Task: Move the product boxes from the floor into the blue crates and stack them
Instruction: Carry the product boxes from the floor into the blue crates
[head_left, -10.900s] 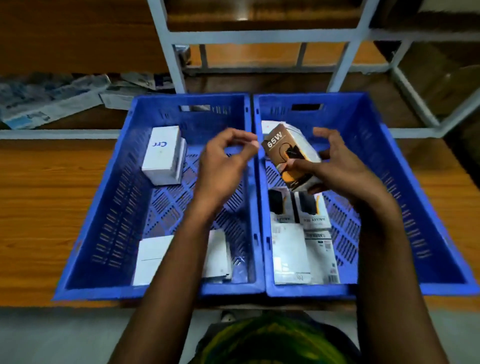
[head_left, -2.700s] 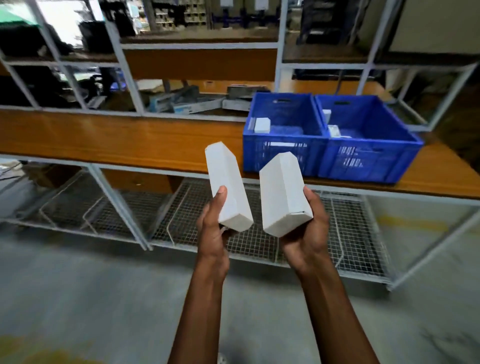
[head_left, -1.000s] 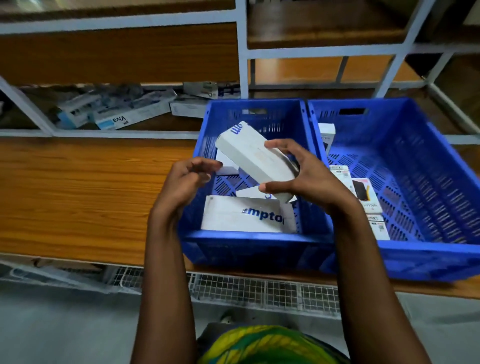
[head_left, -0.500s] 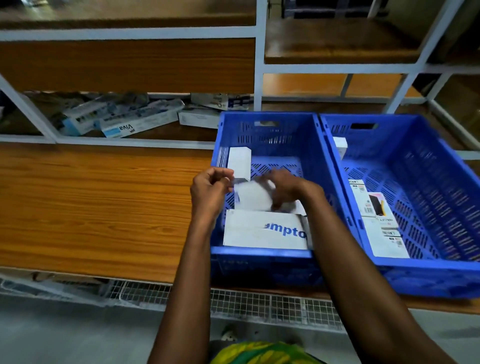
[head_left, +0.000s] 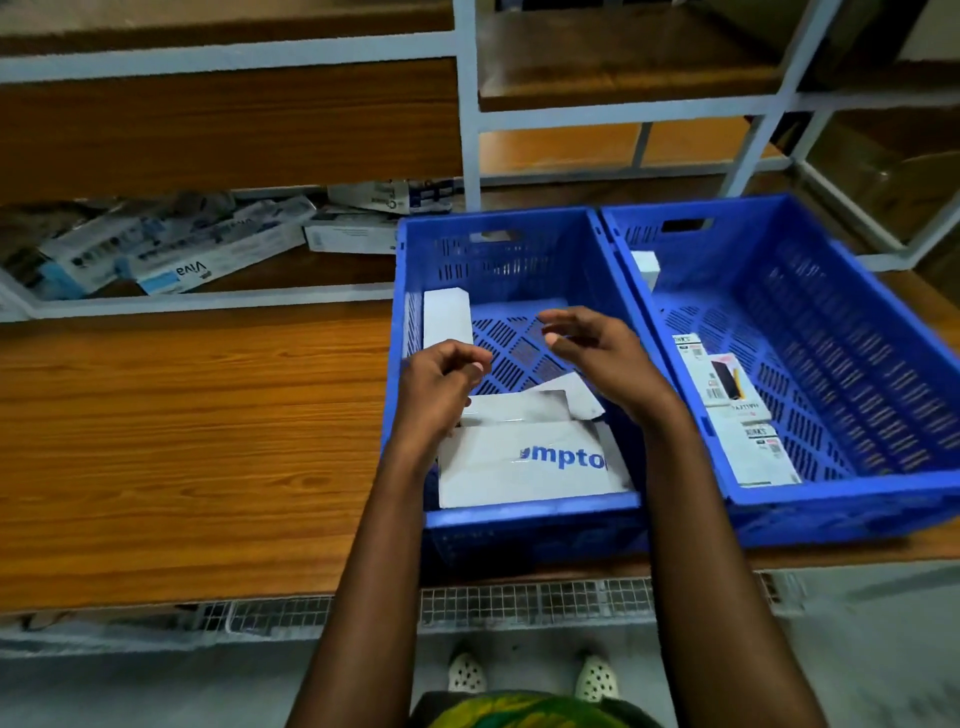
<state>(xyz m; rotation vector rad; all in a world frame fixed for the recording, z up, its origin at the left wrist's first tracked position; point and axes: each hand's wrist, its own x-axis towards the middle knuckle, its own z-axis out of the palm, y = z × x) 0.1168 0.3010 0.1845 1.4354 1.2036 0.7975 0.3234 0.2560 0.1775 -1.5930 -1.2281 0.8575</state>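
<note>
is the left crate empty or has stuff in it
Not empty: the left crate holds a lettered box at its near end, white boxes just behind it, and a slim box along its left wall.

Perforated plastic crate (head_left: 519, 514), wood-grain shelf (head_left: 182, 441)

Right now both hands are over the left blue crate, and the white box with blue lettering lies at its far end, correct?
No. The head view shows the white box with blue lettering at the near end of the left blue crate, not the far end. The left hand and right hand are indeed over it.
</note>
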